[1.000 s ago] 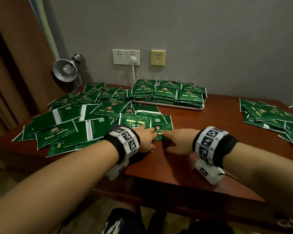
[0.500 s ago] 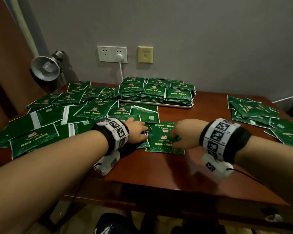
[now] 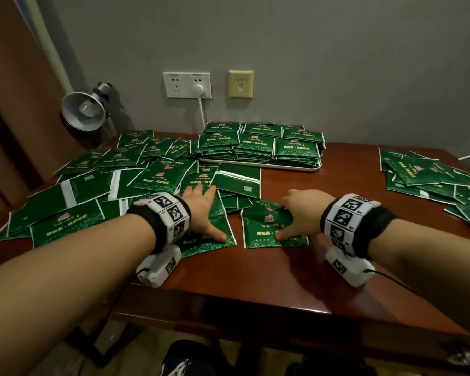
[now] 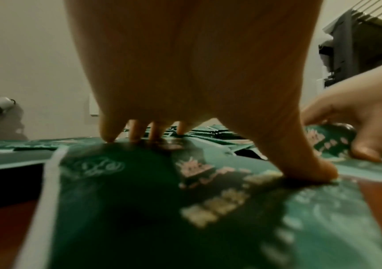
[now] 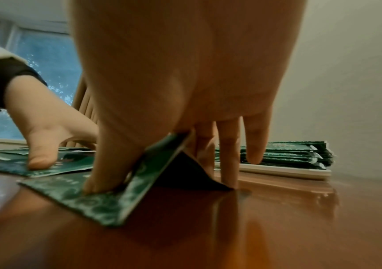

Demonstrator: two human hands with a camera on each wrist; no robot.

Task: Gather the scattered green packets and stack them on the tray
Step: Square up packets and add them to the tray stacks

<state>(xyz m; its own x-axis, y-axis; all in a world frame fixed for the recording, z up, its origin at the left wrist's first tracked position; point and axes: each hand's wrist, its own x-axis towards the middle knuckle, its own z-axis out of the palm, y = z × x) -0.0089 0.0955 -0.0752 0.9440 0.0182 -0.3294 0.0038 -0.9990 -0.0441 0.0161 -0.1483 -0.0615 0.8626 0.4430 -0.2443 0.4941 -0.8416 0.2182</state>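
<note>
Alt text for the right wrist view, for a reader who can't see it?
The right hand lifts one edge of a green packet off the wooden table, thumb pressing its near part down. To its left, the left hand presses on another packet; a tray stacked with packets sits behind.

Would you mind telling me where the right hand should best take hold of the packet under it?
Grip the packet by its raised right edge, coming from the right: the right hand thumb already pins the face, and fingers can probably slip beneath that lifted side.
</note>
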